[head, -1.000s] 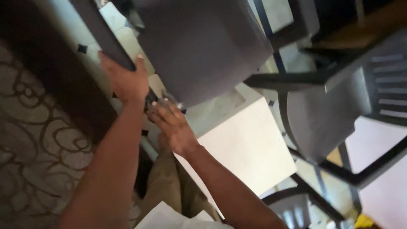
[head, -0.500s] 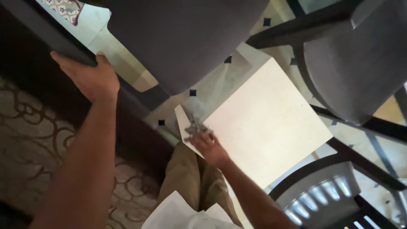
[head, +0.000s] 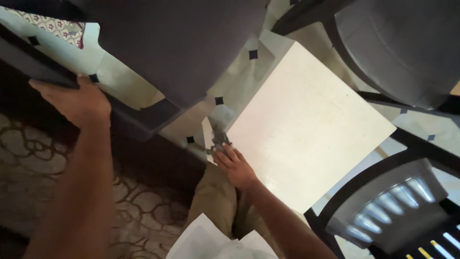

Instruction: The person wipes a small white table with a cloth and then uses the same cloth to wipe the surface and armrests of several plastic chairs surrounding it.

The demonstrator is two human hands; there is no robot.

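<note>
My left hand (head: 72,100) grips the dark frame (head: 33,64) of a grey upholstered chair (head: 177,43) that is tilted above the floor. My right hand (head: 233,165) reaches down to the near corner of a pale square tabletop (head: 306,124) and closes its fingers on a small grey crumpled thing (head: 220,139), perhaps a rag or a clump of debris; what it is stays unclear. My tan trousers (head: 215,201) show below the hand.
A second grey chair (head: 402,43) stands at the upper right and a black slatted chair (head: 393,206) at the lower right. A patterned carpet (head: 28,163) lies to the left, beside a tiled floor (head: 120,81) with small black diamonds.
My right hand has left the chair and dropped to the table's corner with the grey thing. My left hand and the chair frame have shifted left in view.
</note>
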